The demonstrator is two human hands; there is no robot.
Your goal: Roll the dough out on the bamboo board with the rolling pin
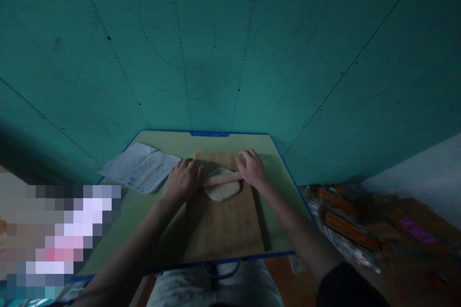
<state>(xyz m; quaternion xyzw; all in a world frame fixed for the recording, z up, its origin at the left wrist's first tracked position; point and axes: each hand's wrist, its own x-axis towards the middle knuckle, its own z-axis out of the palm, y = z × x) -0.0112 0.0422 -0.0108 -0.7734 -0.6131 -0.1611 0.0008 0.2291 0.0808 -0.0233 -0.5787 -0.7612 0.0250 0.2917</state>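
Paper nr board, L hand & R hand curled round pin atop dough.

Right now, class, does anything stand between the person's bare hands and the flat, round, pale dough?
Only the pale, slender wooden rolling pin lies across the dough, its ends under the left hand and right hand; nothing else visible intervenes.

You've got a smooth, wooden-looking rolling pin on matt, smooth dough now, your board grained wood, the sheet creased paper, your smooth tabletop edged in plastic-looking trim!
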